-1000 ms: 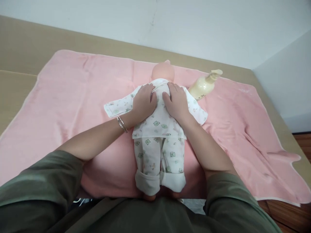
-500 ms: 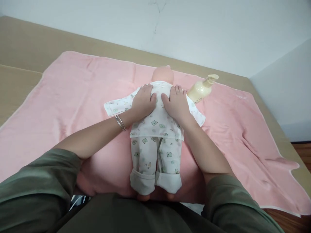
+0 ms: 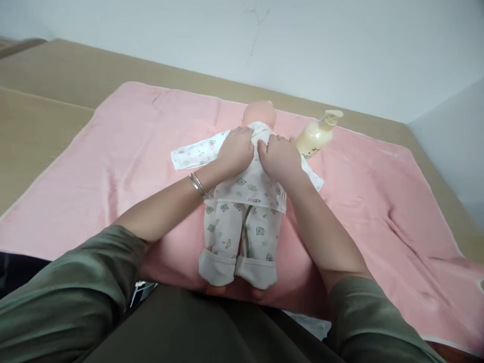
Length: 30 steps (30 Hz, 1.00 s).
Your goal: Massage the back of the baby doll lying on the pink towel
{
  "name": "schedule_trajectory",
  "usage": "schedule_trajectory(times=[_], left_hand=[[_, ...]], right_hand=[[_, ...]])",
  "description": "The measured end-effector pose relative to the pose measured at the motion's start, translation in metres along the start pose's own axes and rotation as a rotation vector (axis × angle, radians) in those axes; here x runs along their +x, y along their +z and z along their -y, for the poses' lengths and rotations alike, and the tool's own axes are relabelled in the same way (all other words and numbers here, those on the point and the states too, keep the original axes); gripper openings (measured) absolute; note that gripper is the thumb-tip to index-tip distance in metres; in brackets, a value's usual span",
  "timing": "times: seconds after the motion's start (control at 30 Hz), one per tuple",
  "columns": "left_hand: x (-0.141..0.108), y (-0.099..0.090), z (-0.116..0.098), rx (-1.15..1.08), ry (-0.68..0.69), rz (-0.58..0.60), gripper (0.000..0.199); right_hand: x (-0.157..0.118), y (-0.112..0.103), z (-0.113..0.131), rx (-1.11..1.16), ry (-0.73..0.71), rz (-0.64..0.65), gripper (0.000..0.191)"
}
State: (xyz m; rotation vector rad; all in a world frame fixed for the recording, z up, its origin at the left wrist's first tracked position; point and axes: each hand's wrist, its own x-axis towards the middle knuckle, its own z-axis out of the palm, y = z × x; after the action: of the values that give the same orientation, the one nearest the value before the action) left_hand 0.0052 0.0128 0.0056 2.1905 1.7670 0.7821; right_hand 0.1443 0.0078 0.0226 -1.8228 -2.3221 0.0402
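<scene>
A baby doll (image 3: 247, 189) in a white patterned top and trousers with turned-up cuffs lies on a pink blanket (image 3: 151, 131), its bald head at the far end. On the left side of its upper back, my left hand (image 3: 237, 151) has its fingers curled into the top. My right hand (image 3: 280, 157) is likewise closed on the cloth at the other shoulder, thumb toward the middle. Both sets of fingertips are partly hidden. The top is creased near the neck. Close by my right hand stands a cream-coloured pump bottle (image 3: 315, 136).
The blanket covers much of a tan tabletop (image 3: 94, 60), which meets a pale wall (image 3: 181, 35) at the back. Another wall (image 3: 449, 121) rises at the right. My body is against the near edge.
My fingers have gone from lying flat on the doll's back to curled into its top. The cloth has bunched near the neck. The camera view has shifted slightly.
</scene>
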Motion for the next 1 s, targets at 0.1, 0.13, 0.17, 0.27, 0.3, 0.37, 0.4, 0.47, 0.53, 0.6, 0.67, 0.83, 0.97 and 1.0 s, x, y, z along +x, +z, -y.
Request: schedule_trajectory(times=[0.1,0.13,0.17,0.27,0.3,0.37,0.4,0.47,0.53,0.6,0.67,0.83,0.97,1.0], left_hand=[[0.010,-0.008,0.013,-0.036,-0.078,0.059,0.042],[0.014,-0.009,0.017,-0.048,-0.102,0.072,0.044],[0.016,-0.009,0.021,-0.049,-0.119,0.080,0.047],[0.012,-0.003,0.019,0.050,-0.096,0.069,0.051],[0.008,0.001,0.015,0.105,-0.068,0.048,0.051],[-0.003,0.007,0.006,0.203,-0.003,-0.007,0.050],[-0.008,0.010,0.003,0.231,0.035,-0.034,0.050],[-0.012,0.012,0.001,0.239,0.103,-0.064,0.048],[-0.008,0.009,0.006,0.203,0.129,-0.051,0.042],[0.001,0.005,0.014,0.151,0.085,0.006,0.040],[0.010,0.000,0.019,0.102,0.011,0.065,0.041],[0.002,0.001,0.009,0.107,0.054,-0.002,0.044],[-0.013,0.008,-0.002,0.206,0.192,-0.061,0.044],[-0.014,0.008,-0.001,0.217,0.217,-0.060,0.043]], right_hand=[[-0.010,-0.006,0.012,0.019,-0.068,0.016,0.052],[-0.010,-0.006,0.013,0.059,-0.094,0.024,0.051],[-0.007,-0.004,0.013,0.104,-0.111,0.030,0.052],[0.010,0.004,0.001,0.221,-0.078,0.035,0.057],[0.016,0.007,-0.004,0.246,-0.042,0.035,0.059],[0.026,0.010,-0.013,0.267,0.019,0.037,0.062],[0.028,0.010,-0.015,0.258,0.032,0.038,0.062],[0.024,0.006,-0.012,0.194,0.035,0.045,0.061],[0.013,0.001,0.001,0.080,0.032,0.043,0.058],[0.000,-0.004,0.016,-0.034,0.021,0.023,0.055],[-0.009,-0.005,0.026,-0.095,-0.012,-0.005,0.053],[0.010,0.002,0.009,0.095,-0.033,-0.004,0.052],[0.026,0.005,-0.005,0.158,0.005,0.038,0.056],[0.025,0.004,-0.003,0.137,0.006,0.041,0.056]])
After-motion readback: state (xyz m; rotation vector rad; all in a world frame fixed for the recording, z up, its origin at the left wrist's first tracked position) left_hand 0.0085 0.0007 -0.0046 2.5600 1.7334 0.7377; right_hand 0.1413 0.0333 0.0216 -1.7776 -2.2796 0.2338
